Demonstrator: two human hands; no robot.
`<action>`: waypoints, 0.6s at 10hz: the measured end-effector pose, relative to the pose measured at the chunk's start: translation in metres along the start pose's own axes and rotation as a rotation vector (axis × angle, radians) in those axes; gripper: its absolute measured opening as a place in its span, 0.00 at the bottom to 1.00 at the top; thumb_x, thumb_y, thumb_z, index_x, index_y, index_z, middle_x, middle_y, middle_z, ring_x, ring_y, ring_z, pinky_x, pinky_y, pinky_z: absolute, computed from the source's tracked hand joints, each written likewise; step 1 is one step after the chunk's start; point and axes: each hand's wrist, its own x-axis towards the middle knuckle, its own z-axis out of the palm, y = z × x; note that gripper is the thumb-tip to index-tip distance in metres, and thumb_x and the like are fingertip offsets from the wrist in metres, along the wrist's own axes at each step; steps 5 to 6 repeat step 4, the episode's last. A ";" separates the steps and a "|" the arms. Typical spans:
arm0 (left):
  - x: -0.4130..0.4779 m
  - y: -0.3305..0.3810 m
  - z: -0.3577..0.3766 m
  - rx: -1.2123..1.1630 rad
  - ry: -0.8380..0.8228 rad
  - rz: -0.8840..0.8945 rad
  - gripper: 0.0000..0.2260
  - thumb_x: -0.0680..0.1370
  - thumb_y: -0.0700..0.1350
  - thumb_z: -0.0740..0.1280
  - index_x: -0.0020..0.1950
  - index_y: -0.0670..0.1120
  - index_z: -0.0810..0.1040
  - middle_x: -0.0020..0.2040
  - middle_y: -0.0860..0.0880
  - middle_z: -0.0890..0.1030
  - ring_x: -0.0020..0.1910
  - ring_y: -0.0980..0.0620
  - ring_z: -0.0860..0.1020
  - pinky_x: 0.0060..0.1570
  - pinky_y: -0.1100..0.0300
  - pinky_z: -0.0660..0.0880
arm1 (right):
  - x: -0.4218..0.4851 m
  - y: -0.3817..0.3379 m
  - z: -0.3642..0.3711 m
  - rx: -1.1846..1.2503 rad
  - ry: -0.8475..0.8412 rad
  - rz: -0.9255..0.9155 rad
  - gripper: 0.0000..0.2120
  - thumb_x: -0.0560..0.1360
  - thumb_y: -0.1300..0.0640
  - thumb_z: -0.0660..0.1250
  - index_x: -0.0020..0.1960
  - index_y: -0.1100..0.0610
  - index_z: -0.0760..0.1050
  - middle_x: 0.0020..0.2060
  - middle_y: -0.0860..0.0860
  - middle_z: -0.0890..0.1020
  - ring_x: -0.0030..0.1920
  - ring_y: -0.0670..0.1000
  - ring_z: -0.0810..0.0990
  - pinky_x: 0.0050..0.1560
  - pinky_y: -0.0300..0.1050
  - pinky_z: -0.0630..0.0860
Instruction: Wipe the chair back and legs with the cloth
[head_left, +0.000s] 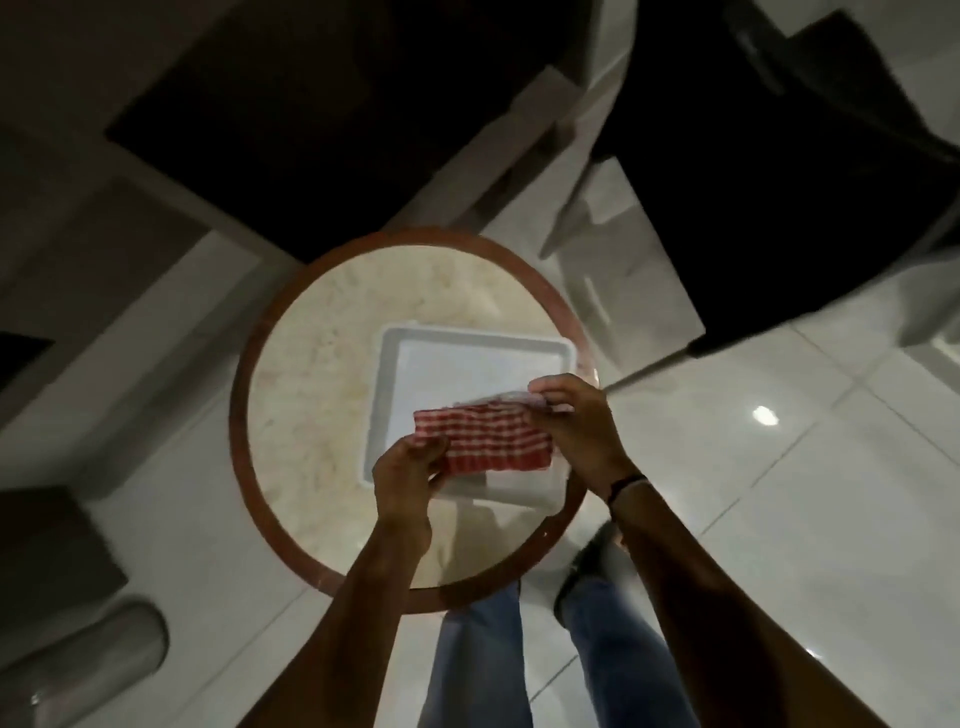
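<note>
A red-and-white checked cloth (485, 439) is stretched between both my hands just above a white square tray (467, 364). My left hand (408, 473) pinches the cloth's lower left corner. My right hand (576, 421) grips its upper right edge, with a dark band on the wrist. Two chairs with dark seats and pale frames stand beyond the table: one (322, 114) at the upper left, one (779, 171) at the upper right.
The tray sits on a round table (311, 395) with a pale marbled top and a reddish-brown rim. My jeans-clad legs and a dark shoe (584, 569) are below it on glossy white floor tiles. A dark block (47, 551) and a grey rounded object (88, 660) lie at the lower left.
</note>
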 end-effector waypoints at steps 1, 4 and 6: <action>0.034 -0.007 -0.016 0.341 0.090 0.076 0.03 0.81 0.32 0.72 0.53 0.37 0.86 0.52 0.37 0.89 0.54 0.34 0.87 0.55 0.41 0.88 | 0.016 -0.002 0.037 -0.178 -0.052 0.029 0.05 0.80 0.70 0.70 0.55 0.67 0.82 0.53 0.64 0.87 0.55 0.64 0.87 0.59 0.54 0.87; 0.036 0.016 -0.024 1.072 -0.130 0.272 0.25 0.88 0.50 0.64 0.80 0.37 0.70 0.79 0.35 0.75 0.77 0.36 0.75 0.77 0.47 0.71 | 0.001 -0.036 0.040 -0.528 -0.014 0.105 0.13 0.85 0.56 0.67 0.67 0.55 0.81 0.63 0.59 0.87 0.64 0.62 0.86 0.68 0.58 0.84; 0.036 0.016 -0.024 1.072 -0.130 0.272 0.25 0.88 0.50 0.64 0.80 0.37 0.70 0.79 0.35 0.75 0.77 0.36 0.75 0.77 0.47 0.71 | 0.001 -0.036 0.040 -0.528 -0.014 0.105 0.13 0.85 0.56 0.67 0.67 0.55 0.81 0.63 0.59 0.87 0.64 0.62 0.86 0.68 0.58 0.84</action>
